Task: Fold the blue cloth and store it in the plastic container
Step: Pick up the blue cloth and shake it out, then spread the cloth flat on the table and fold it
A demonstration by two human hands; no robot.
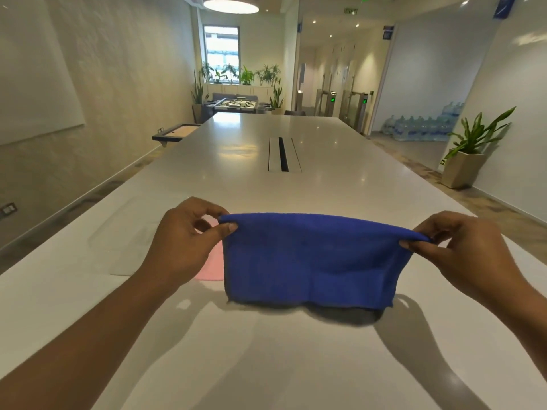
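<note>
The blue cloth [313,261] hangs in front of me above the white table [266,365], its top edge stretched between both hands. My left hand [183,241] pinches the top left corner between thumb and fingers. My right hand [461,250] pinches the top right corner the same way. The cloth's lower edge hangs just above the tabletop and casts a shadow there. A clear plastic container [130,241] lies on the table to the left, partly behind my left hand, and is hard to make out.
A pink cloth [211,267] lies on the table behind my left hand, beside the container. A cable slot [282,155] runs along the table's middle farther away. A potted plant [467,155] stands on the floor at right.
</note>
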